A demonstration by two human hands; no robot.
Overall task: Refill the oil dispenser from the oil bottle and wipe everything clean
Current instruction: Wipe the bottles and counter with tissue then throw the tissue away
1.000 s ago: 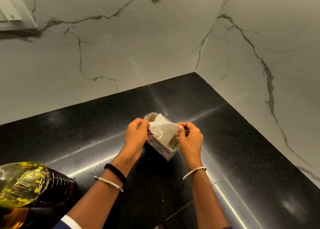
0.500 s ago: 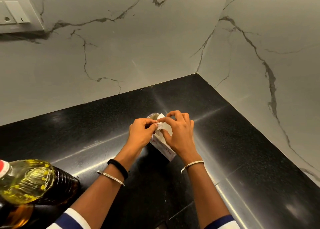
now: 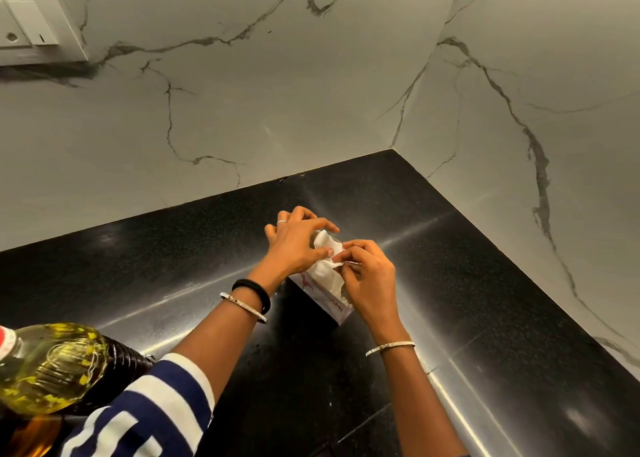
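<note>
A white tissue box [image 3: 323, 299] with red lettering stands on the black countertop [image 3: 485, 283] near the corner. A white tissue [image 3: 327, 262] sticks up out of it. My left hand [image 3: 294, 242] lies over the top of the box, its thumb pressing on the tissue. My right hand [image 3: 367, 276] pinches the tissue's edge between thumb and fingertips. A large oil bottle [image 3: 52, 366] with yellow oil and a red cap stands at the lower left. No oil dispenser is in view.
Marble walls [image 3: 277, 93] meet in a corner behind the counter. A white switch plate [image 3: 31, 23] sits on the wall at the upper left. My striped sleeve [image 3: 149, 415] crosses in front of the oil bottle.
My left hand moved from the box's left side to lie over its top. My right hand shifted from over the box to its right side, pinching the tissue.
</note>
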